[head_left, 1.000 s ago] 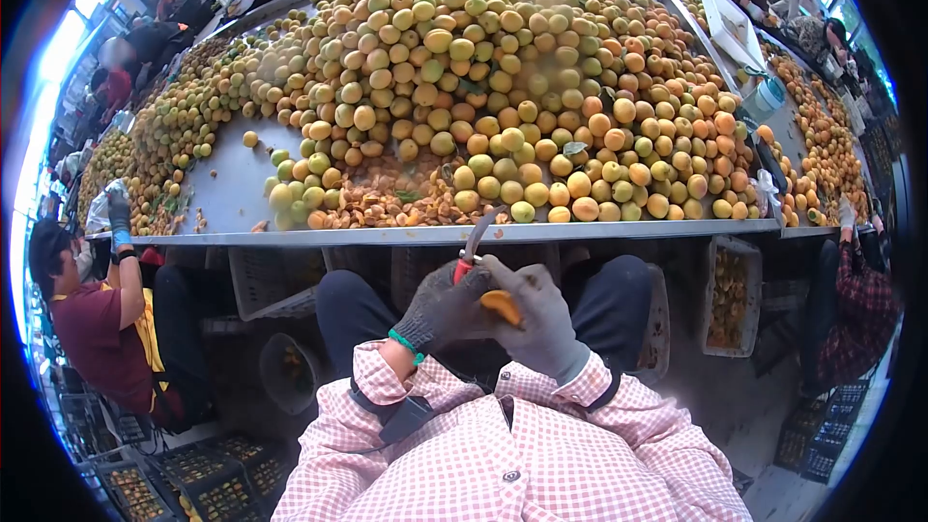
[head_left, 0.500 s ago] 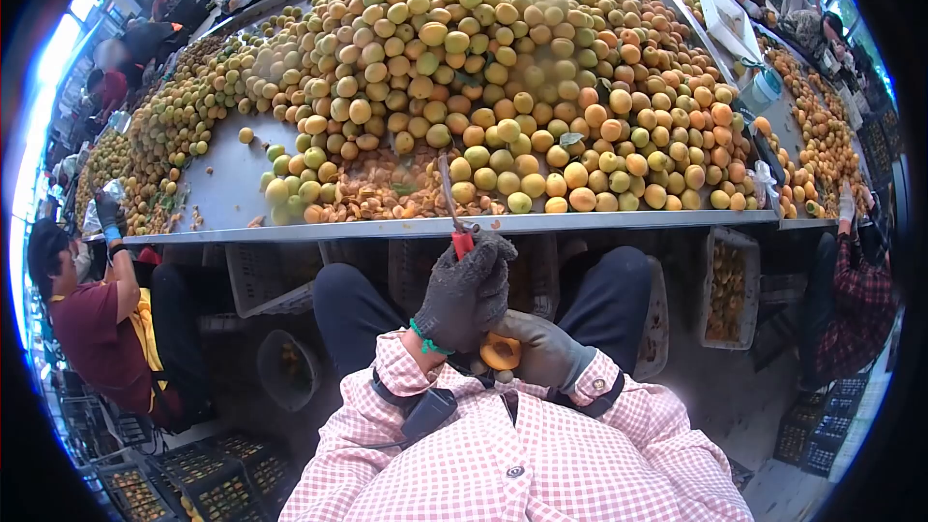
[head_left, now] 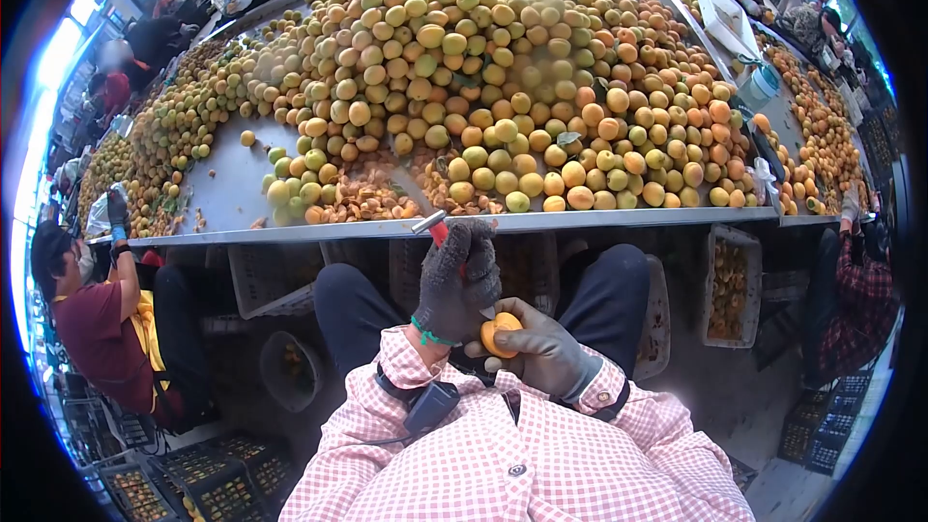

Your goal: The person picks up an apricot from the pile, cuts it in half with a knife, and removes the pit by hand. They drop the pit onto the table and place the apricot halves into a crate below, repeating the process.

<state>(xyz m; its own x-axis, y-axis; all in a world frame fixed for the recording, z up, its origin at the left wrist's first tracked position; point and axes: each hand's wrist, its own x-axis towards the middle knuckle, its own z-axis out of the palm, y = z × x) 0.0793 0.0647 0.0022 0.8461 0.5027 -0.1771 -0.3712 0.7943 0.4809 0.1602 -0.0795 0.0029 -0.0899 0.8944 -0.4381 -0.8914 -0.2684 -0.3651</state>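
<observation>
My left hand, in a dark knit glove with a green band at the wrist, is closed around a red-handled knife. The handle's metal end sticks out above the fist, and a small pale blade tip shows below it, beside the apricot. My right hand, in a grey glove, pinches an orange-yellow apricot between thumb and fingers, just below the left hand. Whether the blade touches the fruit I cannot tell. Ahead, a heap of apricots covers much of the metal table. Opened apricot pieces lie near its front edge.
Under the table stand a pale crate and a crate holding fruit pieces. A white bucket is on the floor at left, with black crates behind. Co-workers sit at left and right.
The knife has turned in my left hand: its long end pointed up over the table edge, and now the handle's metal end is up. My right hand has raised and turned the apricot.
</observation>
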